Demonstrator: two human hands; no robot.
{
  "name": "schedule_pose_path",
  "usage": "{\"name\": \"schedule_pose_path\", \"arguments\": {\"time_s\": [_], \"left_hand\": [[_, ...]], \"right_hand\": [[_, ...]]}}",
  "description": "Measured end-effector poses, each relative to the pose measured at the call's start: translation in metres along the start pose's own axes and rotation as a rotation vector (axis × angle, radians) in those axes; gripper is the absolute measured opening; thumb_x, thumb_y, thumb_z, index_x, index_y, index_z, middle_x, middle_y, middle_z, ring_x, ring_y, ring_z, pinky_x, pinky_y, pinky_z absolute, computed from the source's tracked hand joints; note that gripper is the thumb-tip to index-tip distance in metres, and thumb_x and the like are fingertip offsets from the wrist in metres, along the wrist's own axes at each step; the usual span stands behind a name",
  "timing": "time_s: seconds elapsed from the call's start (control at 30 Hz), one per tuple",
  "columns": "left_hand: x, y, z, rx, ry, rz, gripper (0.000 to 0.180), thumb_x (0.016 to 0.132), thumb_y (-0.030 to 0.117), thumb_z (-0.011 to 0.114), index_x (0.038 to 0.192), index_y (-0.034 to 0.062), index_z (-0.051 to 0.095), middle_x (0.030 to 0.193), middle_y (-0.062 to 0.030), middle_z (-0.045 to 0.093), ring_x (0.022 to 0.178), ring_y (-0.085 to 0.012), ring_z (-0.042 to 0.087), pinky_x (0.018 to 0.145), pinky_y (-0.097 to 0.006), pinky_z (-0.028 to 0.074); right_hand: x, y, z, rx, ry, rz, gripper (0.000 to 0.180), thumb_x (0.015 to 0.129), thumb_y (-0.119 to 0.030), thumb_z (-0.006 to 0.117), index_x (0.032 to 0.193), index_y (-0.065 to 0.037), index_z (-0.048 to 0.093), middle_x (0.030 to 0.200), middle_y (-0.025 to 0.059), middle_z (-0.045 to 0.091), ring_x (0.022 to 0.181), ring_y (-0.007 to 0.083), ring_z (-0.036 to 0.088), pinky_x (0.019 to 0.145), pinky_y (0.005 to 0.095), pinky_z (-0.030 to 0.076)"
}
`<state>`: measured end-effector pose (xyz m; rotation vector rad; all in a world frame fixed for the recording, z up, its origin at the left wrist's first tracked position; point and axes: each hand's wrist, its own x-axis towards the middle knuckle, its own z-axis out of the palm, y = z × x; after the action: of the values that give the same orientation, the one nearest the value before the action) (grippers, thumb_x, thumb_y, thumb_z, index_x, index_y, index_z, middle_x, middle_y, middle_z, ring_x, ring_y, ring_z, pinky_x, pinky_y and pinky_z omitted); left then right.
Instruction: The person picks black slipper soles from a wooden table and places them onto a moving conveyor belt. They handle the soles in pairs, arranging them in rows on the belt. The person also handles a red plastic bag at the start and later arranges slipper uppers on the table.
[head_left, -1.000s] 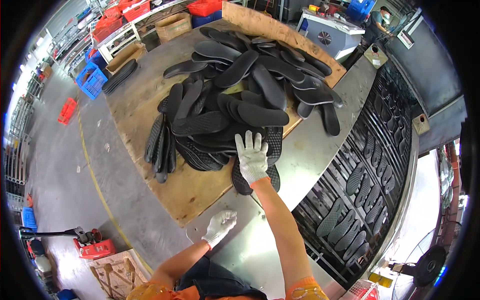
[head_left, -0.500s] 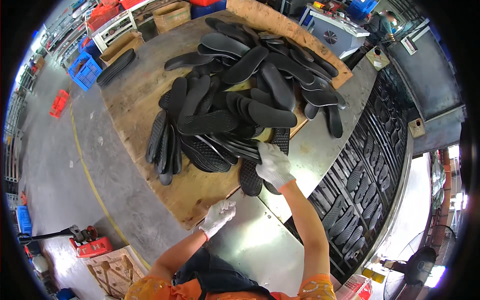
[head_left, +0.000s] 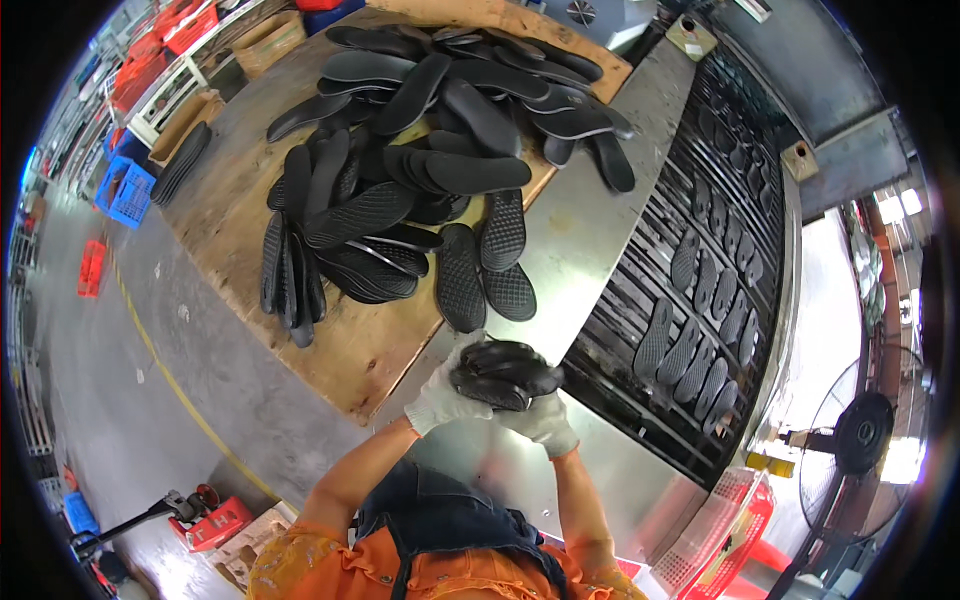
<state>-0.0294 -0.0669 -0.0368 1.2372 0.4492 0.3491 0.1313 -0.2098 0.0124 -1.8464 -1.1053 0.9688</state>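
Note:
Between my two white-gloved hands I grip a bundle of black shoe insoles [head_left: 505, 373], seen end-on close to my body above the metal tabletop. My left hand [head_left: 447, 392] wraps its left side, and my right hand [head_left: 543, 420] closes on it from the right and below. Just beyond them, a few insoles with a textured face up [head_left: 461, 280] lie at the edge of the wooden board. Behind these spreads a big loose pile of black insoles [head_left: 400, 170], some smooth side up, others textured. Parts of my fingers are hidden by the bundle.
Right of the metal tabletop [head_left: 590, 235] runs a slatted conveyor [head_left: 640, 270] carrying rows of insoles. A black fan [head_left: 863, 433] and red and white baskets [head_left: 715, 530] stand at the lower right. Blue crate [head_left: 125, 192] and red pallet jack [head_left: 215, 525] are on the left floor.
My right hand has pulled a bunch of insoles off the pile toward me. My left hand has come up to hold it too. The view has shifted rightward.

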Motion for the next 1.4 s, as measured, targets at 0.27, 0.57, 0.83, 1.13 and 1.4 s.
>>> {"name": "schedule_pose_path", "arguments": {"time_s": [0.27, 0.57, 0.83, 1.13, 1.4], "left_hand": [[-0.030, -0.006, 0.035, 0.113, 0.168, -0.037, 0.103, 0.056, 0.022, 0.097, 0.143, 0.0032, 0.046, 0.137, -0.0140, 0.059, 0.126, -0.0250, 0.058, 0.110, -0.041, 0.046], [-0.037, -0.008, 0.063, 0.039, 0.027, -0.023, 0.092, 0.079, 0.034, 0.084, 0.147, -0.0064, 0.038, 0.137, -0.0169, 0.057, 0.127, -0.0265, 0.054, 0.112, -0.040, 0.040], [-0.065, -0.056, 0.090, -0.234, 0.170, -0.399, 0.041, 0.099, 0.007, 0.051, 0.138, -0.0054, 0.049, 0.130, -0.0144, 0.060, 0.117, -0.0230, 0.060, 0.102, -0.037, 0.049], [-0.045, -0.039, 0.162, -0.222, 0.086, -0.387, 0.044, 0.092, -0.006, 0.049, 0.136, -0.0065, 0.051, 0.129, -0.0148, 0.062, 0.117, -0.0230, 0.061, 0.104, -0.036, 0.048], [0.015, -0.067, 0.231, -0.159, 0.094, -0.402, 0.036, 0.089, -0.009, 0.061, 0.125, -0.0053, 0.056, 0.120, -0.0110, 0.066, 0.108, -0.0182, 0.063, 0.100, -0.033, 0.049]], "right_hand": [[-0.032, 0.028, 0.058, 0.269, 0.161, 0.064, 0.100, 0.063, -0.020, 0.094, 0.148, -0.005, 0.041, 0.138, 0.0149, 0.060, 0.126, 0.0262, 0.059, 0.107, 0.0400, 0.048], [-0.074, 0.063, 0.048, 0.901, 0.141, 0.259, 0.093, 0.072, -0.013, 0.089, 0.149, 0.000, 0.039, 0.136, 0.0128, 0.060, 0.124, 0.0250, 0.058, 0.108, 0.0381, 0.046], [-0.120, 0.078, 0.036, 1.334, 0.292, 0.490, 0.061, 0.085, -0.002, 0.077, 0.138, 0.005, 0.049, 0.124, 0.0125, 0.064, 0.108, 0.0232, 0.065, 0.098, 0.0388, 0.054], [-0.157, 0.083, -0.027, 1.304, 0.384, 0.509, 0.040, 0.088, -0.001, 0.072, 0.126, 0.007, 0.061, 0.112, 0.0122, 0.071, 0.096, 0.0217, 0.069, 0.089, 0.0369, 0.057], [-0.178, 0.156, -0.090, 1.427, 0.538, 0.360, 0.043, 0.085, 0.003, 0.070, 0.126, 0.010, 0.058, 0.118, 0.0190, 0.069, 0.101, 0.0296, 0.071, 0.093, 0.0442, 0.058]]}}
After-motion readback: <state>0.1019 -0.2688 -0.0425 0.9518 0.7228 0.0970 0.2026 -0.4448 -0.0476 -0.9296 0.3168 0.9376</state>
